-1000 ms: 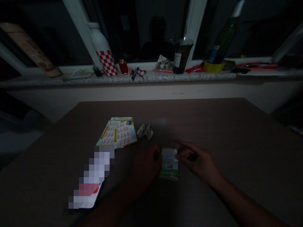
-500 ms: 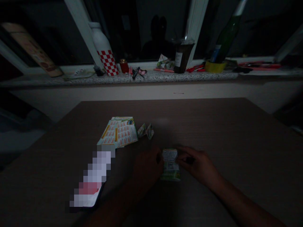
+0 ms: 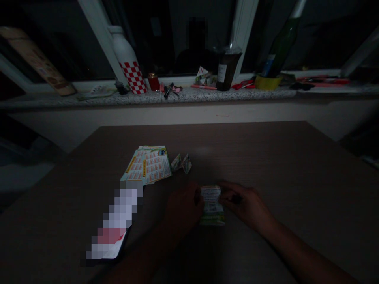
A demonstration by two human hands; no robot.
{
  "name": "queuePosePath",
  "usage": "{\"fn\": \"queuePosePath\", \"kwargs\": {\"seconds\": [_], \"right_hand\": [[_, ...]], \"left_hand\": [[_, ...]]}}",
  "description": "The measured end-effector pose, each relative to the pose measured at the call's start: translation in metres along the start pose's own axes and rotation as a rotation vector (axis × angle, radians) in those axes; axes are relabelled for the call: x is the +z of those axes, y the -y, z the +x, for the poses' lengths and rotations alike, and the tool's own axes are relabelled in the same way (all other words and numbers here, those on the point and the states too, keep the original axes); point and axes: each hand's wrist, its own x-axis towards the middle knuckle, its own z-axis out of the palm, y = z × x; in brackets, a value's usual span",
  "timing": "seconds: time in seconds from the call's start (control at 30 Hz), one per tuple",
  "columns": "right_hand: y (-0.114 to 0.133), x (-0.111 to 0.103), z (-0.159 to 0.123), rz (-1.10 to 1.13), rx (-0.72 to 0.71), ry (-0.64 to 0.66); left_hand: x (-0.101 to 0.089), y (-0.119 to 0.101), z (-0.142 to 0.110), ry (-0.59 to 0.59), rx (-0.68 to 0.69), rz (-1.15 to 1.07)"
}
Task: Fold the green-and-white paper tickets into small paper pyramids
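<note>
A small printed paper (image 3: 212,205), with text on its upper part and green toward the bottom, lies on the table between my hands. My left hand (image 3: 186,203) is closed on its left edge, the fingers bent and dark in shadow. At the right edge, my right hand (image 3: 244,201) pinches the paper between thumb and fingers. Just beyond my left hand stands a small folded paper piece (image 3: 181,163) with two pointed parts. Left of it is a loose stack of printed cards (image 3: 152,165) with orange and yellow print.
A phone (image 3: 115,225) with a blurred-out screen rests on the wooden table (image 3: 266,157), left of my left arm. Along the windowsill stand a red-checkered white bottle (image 3: 132,67), a dark drink cup (image 3: 227,71), a green bottle (image 3: 282,47) in a yellow tape roll (image 3: 268,82), and small items.
Both hands stay at the paper's edges with almost no movement. The whole view has shifted very slightly.
</note>
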Motion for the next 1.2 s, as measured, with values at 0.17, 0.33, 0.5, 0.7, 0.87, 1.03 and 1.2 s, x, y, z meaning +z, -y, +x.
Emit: {"fn": "queuePosePath", "kwargs": {"seconds": [0.17,0.33,0.5,0.7,0.87,1.03,1.2], "right_hand": [[0.000,0.000,0.001,0.001,0.007,-0.003],[0.000,-0.001,0.002,-0.006,0.007,0.004],[0.000,-0.001,0.001,-0.017,-0.020,-0.007],[0.001,0.000,0.005,-0.043,-0.025,-0.051],[0.000,0.000,0.007,-0.049,-0.042,-0.062],[-0.003,0.001,0.009,-0.051,-0.056,-0.076],[-0.006,0.002,0.013,-0.044,-0.042,-0.090]], "left_hand": [[-0.001,-0.002,-0.002,-0.032,0.177,0.005],[0.002,-0.005,-0.003,0.032,0.517,0.025],[0.006,-0.002,-0.001,0.097,0.605,0.060],[0.008,-0.001,-0.003,0.117,0.573,0.066],[0.010,0.000,-0.003,0.112,0.590,0.075],[0.011,0.001,-0.002,0.110,0.595,0.035],[0.008,-0.001,-0.003,0.111,0.594,0.052]]}}
